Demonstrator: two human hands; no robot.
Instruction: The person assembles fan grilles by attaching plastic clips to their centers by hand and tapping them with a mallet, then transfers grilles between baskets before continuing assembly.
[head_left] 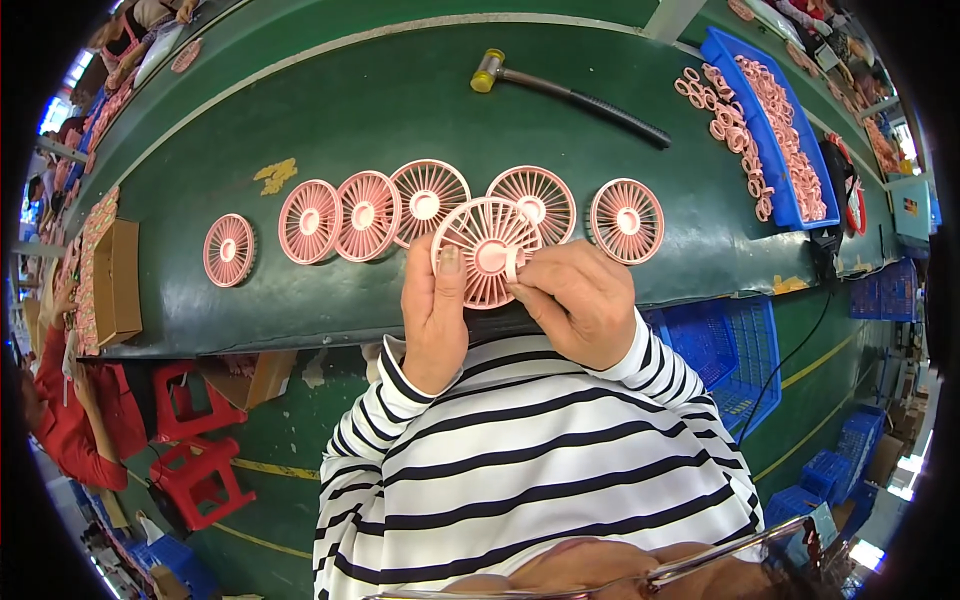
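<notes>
My left hand (435,315) grips the left rim of a round pink fan grille (478,225), its thumb across the spokes. The grille is tilted up over the table's near edge. Pinched in my right hand (582,305) is a small pink ring (512,264), right beside the grille's hub; my fingers hide whether the two are joined. Behind my hands, more pink fan grilles lie in a loose row, among them one at the far left (229,250), one just behind the held one (540,185) and one to the right (627,220).
A mallet with yellow faces (570,95) lies on the green table (330,110). At the right, small pink rings (735,135) lie beside and inside a blue tray (775,180). A cardboard box (118,280) stands left, near a person in red (75,425). Blue crates (735,360) sit below the table.
</notes>
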